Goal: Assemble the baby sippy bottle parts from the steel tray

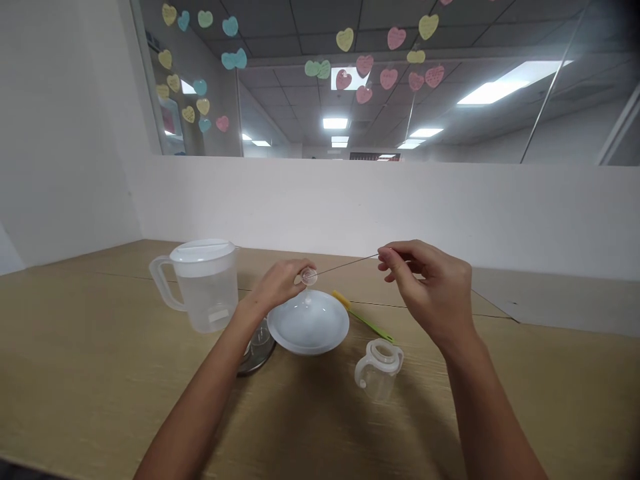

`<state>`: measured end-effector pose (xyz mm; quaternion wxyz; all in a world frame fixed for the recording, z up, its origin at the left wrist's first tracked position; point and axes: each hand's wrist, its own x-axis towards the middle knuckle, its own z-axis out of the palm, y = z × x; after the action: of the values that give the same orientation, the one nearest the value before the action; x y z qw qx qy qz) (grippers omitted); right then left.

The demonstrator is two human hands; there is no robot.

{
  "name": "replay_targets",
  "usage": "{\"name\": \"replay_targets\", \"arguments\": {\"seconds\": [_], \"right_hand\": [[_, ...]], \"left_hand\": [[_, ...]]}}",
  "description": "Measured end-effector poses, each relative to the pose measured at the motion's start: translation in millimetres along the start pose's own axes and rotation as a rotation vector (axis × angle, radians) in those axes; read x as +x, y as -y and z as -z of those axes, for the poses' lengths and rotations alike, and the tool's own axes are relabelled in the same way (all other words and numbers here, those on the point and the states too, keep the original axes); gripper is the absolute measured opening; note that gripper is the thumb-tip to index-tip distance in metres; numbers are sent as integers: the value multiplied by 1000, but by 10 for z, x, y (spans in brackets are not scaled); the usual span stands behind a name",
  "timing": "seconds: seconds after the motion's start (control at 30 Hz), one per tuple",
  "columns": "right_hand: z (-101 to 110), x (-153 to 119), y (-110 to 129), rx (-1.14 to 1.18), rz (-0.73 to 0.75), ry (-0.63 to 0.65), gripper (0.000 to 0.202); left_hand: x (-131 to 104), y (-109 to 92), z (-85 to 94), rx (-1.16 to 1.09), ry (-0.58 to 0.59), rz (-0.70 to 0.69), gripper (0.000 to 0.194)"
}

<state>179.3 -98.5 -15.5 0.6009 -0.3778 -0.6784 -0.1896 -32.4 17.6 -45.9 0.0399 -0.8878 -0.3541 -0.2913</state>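
My left hand (283, 281) pinches a small clear round piece (309, 276) above the back rim of a white bowl (309, 323). Out to the right, my right hand (425, 280) grips the end of a thin wire-like stick (349, 264) between thumb and fingers. The stick's other end reaches the clear piece; whether it goes inside is too small to tell. Below my right hand stands a small clear jug (381, 370) with a handle and a ring-shaped top.
A large lidded plastic pitcher (207, 287) stands at the left. A dark-rimmed transparent item (257, 348) lies partly behind my left forearm. Right of the bowl lies a green-handled brush (370, 325) with a yellow head. A white wall (350, 207) bounds the wooden table (310, 427) at the back.
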Motion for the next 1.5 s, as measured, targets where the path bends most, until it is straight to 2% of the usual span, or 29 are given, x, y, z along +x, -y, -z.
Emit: {"name": "replay_targets", "arguments": {"seconds": [0.3, 0.63, 0.87, 1.13, 1.3, 1.5], "right_hand": [[-82, -19, 44, -151, 104, -7, 14], [-13, -21, 106, -129, 89, -44, 14], [-97, -33, 77, -130, 159, -38, 13], [-28, -32, 142, -121, 159, -3, 14], [-26, -31, 161, -187, 223, 7, 13], [-10, -19, 82, -261, 196, -26, 13]], "left_hand": [[-18, -26, 41, 0, -1, 9, 36], [-28, 19, 28, -1, -3, -17, 35], [-32, -14, 32, -31, -25, -49, 35], [-20, -8, 13, -97, -27, -69, 34], [-40, 25, 60, -115, -36, -51, 34], [-59, -3, 156, -105, -91, -13, 35]]}}
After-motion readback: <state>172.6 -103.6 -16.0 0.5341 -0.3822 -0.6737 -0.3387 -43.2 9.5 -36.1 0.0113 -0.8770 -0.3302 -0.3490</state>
